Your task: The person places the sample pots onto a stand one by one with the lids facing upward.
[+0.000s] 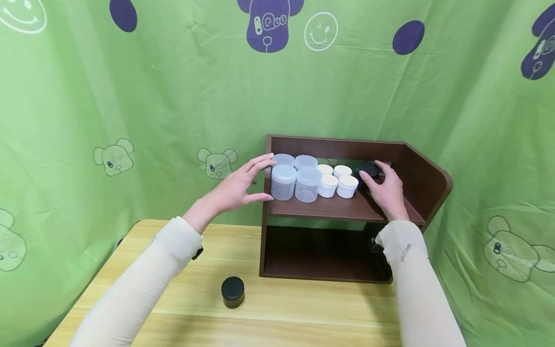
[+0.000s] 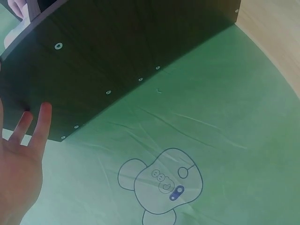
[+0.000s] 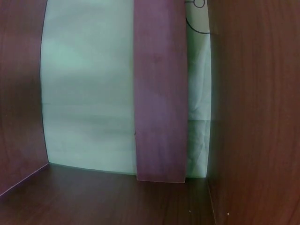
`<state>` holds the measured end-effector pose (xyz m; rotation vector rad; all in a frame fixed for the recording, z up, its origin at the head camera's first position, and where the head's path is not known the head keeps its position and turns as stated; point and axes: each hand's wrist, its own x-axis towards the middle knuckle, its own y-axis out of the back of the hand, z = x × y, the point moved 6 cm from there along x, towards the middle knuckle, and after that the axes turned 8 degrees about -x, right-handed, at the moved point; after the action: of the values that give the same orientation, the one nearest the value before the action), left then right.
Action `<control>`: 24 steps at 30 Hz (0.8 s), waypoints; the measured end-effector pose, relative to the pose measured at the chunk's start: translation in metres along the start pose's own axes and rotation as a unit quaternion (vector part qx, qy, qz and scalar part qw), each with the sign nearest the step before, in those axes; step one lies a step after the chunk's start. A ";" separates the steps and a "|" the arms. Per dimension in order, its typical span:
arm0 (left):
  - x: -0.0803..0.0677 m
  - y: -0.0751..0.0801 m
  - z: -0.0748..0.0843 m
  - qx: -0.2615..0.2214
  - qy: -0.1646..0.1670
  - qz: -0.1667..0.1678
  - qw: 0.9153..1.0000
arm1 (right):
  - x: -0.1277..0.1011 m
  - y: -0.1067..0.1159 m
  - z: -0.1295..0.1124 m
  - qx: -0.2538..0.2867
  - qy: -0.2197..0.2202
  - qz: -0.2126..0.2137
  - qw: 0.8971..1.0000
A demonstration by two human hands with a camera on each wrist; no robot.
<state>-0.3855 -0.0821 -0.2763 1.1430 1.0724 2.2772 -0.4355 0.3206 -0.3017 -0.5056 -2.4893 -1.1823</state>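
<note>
In the head view my right hand (image 1: 389,190) grips a black jar (image 1: 366,167) on the upper shelf, thumb at its near side and fingers behind. My left hand (image 1: 236,190) is at the shelf's left end, fingers extended and thumb spread apart, fingertips right by the frosted clear jars (image 1: 284,183). Seen from the left wrist, the left hand's fingers (image 2: 43,124) lie along the outer side panel. Between the hands stand several white lidded jars (image 1: 347,187), beside the frosted ones. The right wrist view shows no hand.
A brown two-tier wooden shelf (image 1: 325,210) stands on the light wooden table (image 1: 199,274). Another black jar (image 1: 232,292) sits on the table in front of it, to the left. A green curtain (image 1: 173,96) hangs behind. The right wrist view shows the shelf's inner back slat (image 3: 161,93).
</note>
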 end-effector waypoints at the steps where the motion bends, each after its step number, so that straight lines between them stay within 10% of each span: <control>1: 0.000 0.000 0.000 0.001 0.001 0.000 1.000 | 0.000 0.000 0.001 -0.001 -0.001 -0.001 1.000; 24: 0.000 0.000 0.002 0.000 0.000 -0.001 1.000 | 0.001 -0.005 0.003 -0.027 -0.003 -0.033 0.999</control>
<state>-0.3840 -0.0816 -0.2760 1.1409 1.0722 2.2763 -0.4396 0.3205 -0.3066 -0.4450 -2.5018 -1.2770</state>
